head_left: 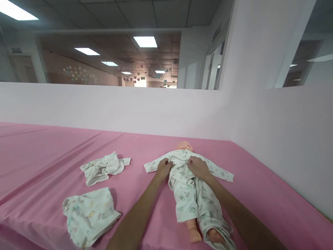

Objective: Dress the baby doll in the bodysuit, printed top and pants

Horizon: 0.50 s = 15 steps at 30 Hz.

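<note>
A baby doll (184, 145) lies on its back on the pink table cover (25, 154), head away from me, feet bare. It wears a white printed baby suit (190, 193) with the sleeves spread to both sides. My left hand (164, 167) grips the suit's fabric at the doll's chest on the left side. My right hand (198, 166) pinches the fabric on the right side of the chest. Both forearms reach in from the bottom edge.
A crumpled white garment (104, 168) lies left of the doll. A folded printed garment (88, 216) lies nearer me at the left. A pale partition wall (272, 122) runs behind and to the right of the table.
</note>
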Available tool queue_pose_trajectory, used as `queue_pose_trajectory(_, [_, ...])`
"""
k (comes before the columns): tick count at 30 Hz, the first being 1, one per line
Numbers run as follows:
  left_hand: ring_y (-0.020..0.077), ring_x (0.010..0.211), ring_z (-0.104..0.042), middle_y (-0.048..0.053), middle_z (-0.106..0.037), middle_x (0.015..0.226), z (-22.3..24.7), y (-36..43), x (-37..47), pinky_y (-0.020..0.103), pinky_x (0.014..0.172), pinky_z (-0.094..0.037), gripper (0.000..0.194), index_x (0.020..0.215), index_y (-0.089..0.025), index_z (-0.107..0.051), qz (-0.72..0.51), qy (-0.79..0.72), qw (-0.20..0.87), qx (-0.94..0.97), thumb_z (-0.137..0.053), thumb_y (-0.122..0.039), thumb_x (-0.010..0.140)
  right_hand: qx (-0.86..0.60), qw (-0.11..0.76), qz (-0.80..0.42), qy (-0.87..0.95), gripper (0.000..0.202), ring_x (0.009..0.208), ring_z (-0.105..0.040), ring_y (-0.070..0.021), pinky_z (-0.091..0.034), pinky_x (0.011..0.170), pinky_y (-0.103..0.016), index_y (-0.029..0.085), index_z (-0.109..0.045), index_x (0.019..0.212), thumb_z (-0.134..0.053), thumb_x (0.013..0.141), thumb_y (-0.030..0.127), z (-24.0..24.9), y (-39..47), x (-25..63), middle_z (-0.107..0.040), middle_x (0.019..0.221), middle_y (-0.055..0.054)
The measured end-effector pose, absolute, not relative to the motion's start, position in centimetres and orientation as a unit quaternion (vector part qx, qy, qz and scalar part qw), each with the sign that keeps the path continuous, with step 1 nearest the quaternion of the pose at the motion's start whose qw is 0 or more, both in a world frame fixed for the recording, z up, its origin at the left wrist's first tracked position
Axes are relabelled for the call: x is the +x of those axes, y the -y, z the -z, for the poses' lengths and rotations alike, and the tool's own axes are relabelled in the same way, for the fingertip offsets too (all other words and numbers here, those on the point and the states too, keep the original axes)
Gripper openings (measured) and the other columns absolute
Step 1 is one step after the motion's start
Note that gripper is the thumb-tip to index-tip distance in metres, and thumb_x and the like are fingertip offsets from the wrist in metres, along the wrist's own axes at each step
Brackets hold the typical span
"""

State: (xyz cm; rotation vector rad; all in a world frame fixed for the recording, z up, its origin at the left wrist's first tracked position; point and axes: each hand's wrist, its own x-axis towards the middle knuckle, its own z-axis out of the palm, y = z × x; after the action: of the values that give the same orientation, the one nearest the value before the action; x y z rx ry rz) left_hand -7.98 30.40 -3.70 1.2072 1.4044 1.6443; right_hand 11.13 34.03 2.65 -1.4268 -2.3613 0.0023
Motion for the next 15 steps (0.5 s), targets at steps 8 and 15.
queue_pose_trajectory(8, [0.0143, 0.071, -0.051, 0.001, -0.056, 0.075, 2.0, -29.7, -8.2, 0.026, 0.064, -0.041, 0.019, 0.079, -0.019, -0.054, -0.684, -0.538, 0.267, 0.413, -0.046, -0.036, 0.084, -0.548, 0.196, 0.062, 0.811, 0.021, 0.098, -0.057, -0.0286, -0.034, 0.078, -0.035, 0.015, -0.062, 0.091, -0.042, 0.094, 0.020, -3.9, -34.2, 10.8, -0.064, 0.101, -0.015])
queue_pose_trajectory(15, [0.0122, 0.062, -0.043, -0.002, -0.045, 0.064, 1.5, -29.3, -7.3, 0.025, 0.058, -0.037, 0.028, 0.069, -0.020, -0.043, -0.685, -0.525, 0.247, 0.441, -0.048, -0.042, 0.086, -0.398, 0.137, 0.075, 0.904, 0.021, 0.105, -0.053, -0.0254, -0.031, 0.090, -0.036, 0.021, -0.066, 0.097, -0.048, 0.095, 0.029, -3.2, -31.0, 6.9, -0.064, 0.106, -0.008])
